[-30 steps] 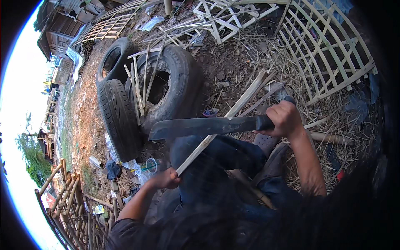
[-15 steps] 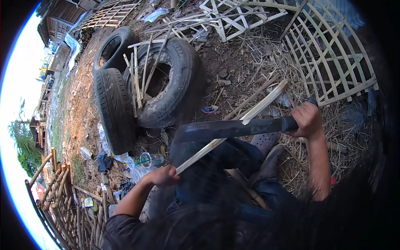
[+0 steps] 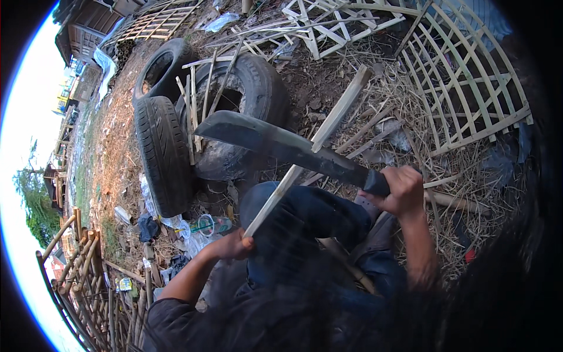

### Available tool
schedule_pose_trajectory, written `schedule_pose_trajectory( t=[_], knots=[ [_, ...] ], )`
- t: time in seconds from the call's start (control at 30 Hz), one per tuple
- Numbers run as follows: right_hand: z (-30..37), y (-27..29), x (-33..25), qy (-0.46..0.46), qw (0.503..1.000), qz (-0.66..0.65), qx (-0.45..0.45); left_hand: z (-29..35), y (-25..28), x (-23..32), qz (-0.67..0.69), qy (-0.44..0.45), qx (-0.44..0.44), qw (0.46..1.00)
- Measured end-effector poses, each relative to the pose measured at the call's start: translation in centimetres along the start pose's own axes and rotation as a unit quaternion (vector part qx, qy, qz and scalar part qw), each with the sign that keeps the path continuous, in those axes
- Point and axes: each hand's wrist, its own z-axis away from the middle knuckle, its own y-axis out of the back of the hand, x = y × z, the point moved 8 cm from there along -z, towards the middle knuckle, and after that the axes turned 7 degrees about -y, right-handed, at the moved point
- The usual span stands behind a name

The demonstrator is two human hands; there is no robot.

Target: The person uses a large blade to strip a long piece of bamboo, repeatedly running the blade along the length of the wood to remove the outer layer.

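My left hand (image 3: 234, 244) is closed around the lower end of a pale split bamboo strip (image 3: 345, 105), which slants up and away to the right. In my right hand (image 3: 401, 189) is the dark handle of a machete (image 3: 264, 138). Its broad dark blade lies across the strip over my knee, tip toward the tires at the left. The blade hides a short stretch of the strip, and I cannot tell how deep the edge sits in it.
Worn tires (image 3: 163, 155) stand and lie ahead on the left, with thin bamboo strips (image 3: 206, 88) leaning on one. A woven bamboo lattice (image 3: 463, 76) is at the far right. Straw and litter cover the ground. A bamboo pole rack (image 3: 76, 281) stands at the lower left.
My right hand has moved left and slightly down, and the machete's tip has swung up. The bamboo strip has tilted more upright, its far end rising leftward. My left hand has barely moved.
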Motion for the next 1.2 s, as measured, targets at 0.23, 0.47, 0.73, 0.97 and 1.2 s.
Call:
schedule_pose_trajectory(
  t=[0.23,0.47,0.73,0.97,1.2],
  knots=[
    [-5.3,-0.5,-1.7,0.082,0.995,0.059,0.021,-0.1,-0.5,2.1,0.028,0.024,0.01,0.999],
    [-5.4,0.4,0.7,0.131,0.99,0.04,-0.017,0.0,0.1,2.4,0.021,-0.009,-0.047,0.999],
    [-4.1,4.9,5.5,0.142,0.983,0.109,-0.034,-0.3,0.2,1.6,-0.034,-0.001,-0.059,0.998],
    [-2.5,5.1,6.7,0.113,0.986,0.113,-0.047,0.1,0.4,0.9,-0.047,0.031,-0.036,0.998],
    [0.3,0.2,4.5,-0.024,0.999,-0.025,-0.015,-0.5,-0.7,2.6,0.002,0.018,-0.026,0.999]
  ],
)
